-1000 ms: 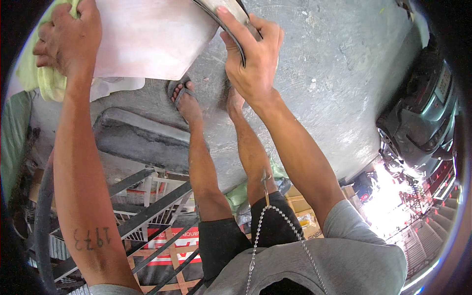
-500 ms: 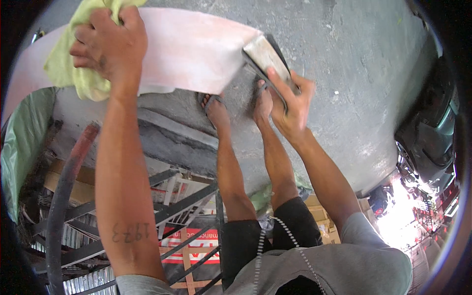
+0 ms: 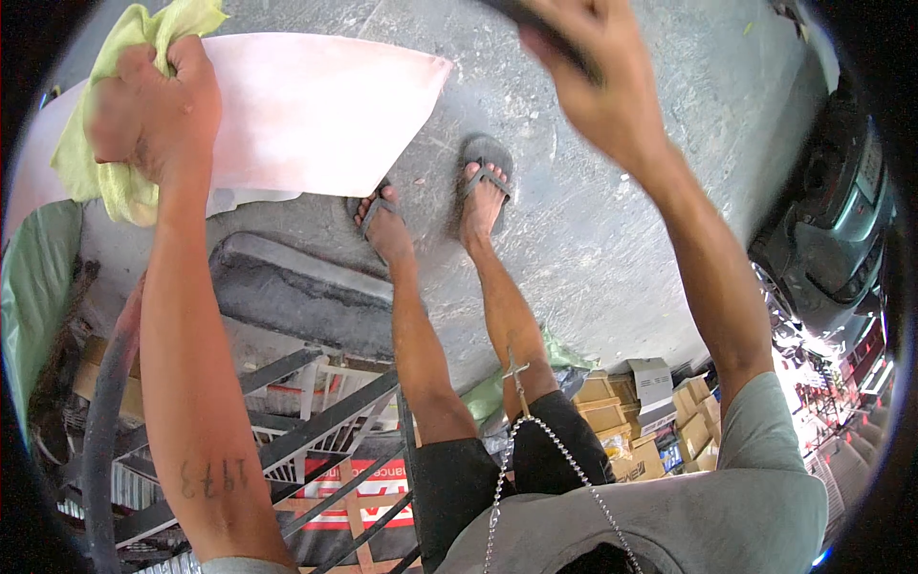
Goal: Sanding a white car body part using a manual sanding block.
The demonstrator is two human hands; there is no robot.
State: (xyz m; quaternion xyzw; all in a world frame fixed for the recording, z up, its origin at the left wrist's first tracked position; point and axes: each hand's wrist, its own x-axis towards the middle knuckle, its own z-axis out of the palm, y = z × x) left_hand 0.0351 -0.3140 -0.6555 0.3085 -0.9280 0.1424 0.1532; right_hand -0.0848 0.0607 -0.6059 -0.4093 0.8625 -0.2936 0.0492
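Observation:
A long, curved panel (image 3: pixel 320 115), pale pinkish white with a smooth, patchy surface, reaches from the far left toward the middle. My left hand (image 3: pixel 158 115) is closed around a bunched yellow-green cloth (image 3: pixel 129 199) over the panel's left part; whether the cloth presses on it I cannot tell. At the top edge, right of the panel and apart from it, my right hand (image 3: pixel 617 96) grips a dark sanding block (image 3: pixel 547 31). Motion blurs this hand, and the frame cuts off part of the block.
Below the panel lie a dark curved piece (image 3: pixel 306 287) and a black metal frame (image 3: pixel 316 416). Green plastic sheeting (image 3: pixel 40 287) hangs at the left. Cardboard boxes (image 3: pixel 636 459) stand behind my legs. A dark car (image 3: pixel 832 220) is at the right, on the grey concrete floor (image 3: pixel 612 277).
My right hand has lifted the sanding block away from the panel's right end, up and right. My left hand and the cloth have shifted left. My feet have moved, and the view has shifted.

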